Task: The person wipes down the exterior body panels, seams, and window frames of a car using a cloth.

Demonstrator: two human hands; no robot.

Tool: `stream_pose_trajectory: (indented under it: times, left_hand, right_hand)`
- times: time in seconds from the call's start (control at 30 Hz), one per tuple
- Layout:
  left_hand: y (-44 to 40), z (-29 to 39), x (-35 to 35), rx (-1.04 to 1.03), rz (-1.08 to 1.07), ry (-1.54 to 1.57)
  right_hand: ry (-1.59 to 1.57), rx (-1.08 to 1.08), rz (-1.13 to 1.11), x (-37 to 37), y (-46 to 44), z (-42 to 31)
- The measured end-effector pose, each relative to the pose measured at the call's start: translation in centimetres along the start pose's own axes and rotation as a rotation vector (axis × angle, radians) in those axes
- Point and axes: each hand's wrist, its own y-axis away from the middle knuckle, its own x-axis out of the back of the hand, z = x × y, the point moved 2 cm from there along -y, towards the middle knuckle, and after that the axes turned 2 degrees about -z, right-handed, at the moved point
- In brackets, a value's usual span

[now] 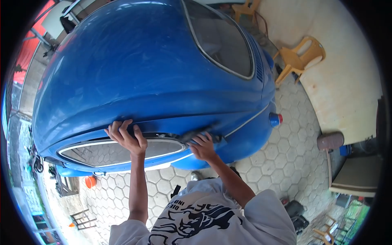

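Observation:
A rounded blue car (pixel 155 69) fills the upper middle of the head view. Its side window (pixel 106 153), framed by a pale trim line, lies below the roof edge. My left hand (pixel 130 138) rests at the roof edge just over this window, its fingers bent and apart. Over the rear end of the same window, my right hand (pixel 202 146) is closed around a dark, elongated object (pixel 198 132). Motion blurs that object, and its exact kind cannot be made out. My fingers partly cover it.
Hexagonal paving (pixel 286 151) surrounds the car. A yellow plastic chair (pixel 302 57) stands by the pale wall at right. An orange bucket (pixel 90 181) sits on the ground at left. The red tail light (pixel 279 118) sticks out at the rear. A wooden cabinet (pixel 355 175) is at far right.

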Motion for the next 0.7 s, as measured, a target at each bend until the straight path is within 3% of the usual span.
stream_pose_trajectory:
  times: [0.1,0.23,0.43,0.5,0.6,0.7]
  left_hand:
    - [0.2,0.3,0.1,0.039,-0.027,-0.020]
    - [-0.2,0.6,0.3,0.057,-0.023,0.020]
    - [-0.8,2.4,3.8,0.178,-0.223,0.108]
    - [2.1,3.6,4.8,0.359,-0.206,0.126]
    - [10.5,5.3,5.4,0.644,-0.249,0.104]
    - [22.2,6.2,6.4,0.868,-0.537,0.050]
  right_hand:
    - [0.022,-0.049,-0.180,0.7,3.7,1.8]
    - [0.039,0.064,-0.104,2.5,-0.2,0.4]
    - [-0.072,0.154,0.051,5.4,-5.4,0.7]
    - [-0.114,0.147,0.123,6.7,-6.0,1.2]
    - [-0.199,0.343,-0.057,8.3,-5.1,0.0]
    - [-0.171,0.548,-0.179,6.7,-4.3,-0.7]
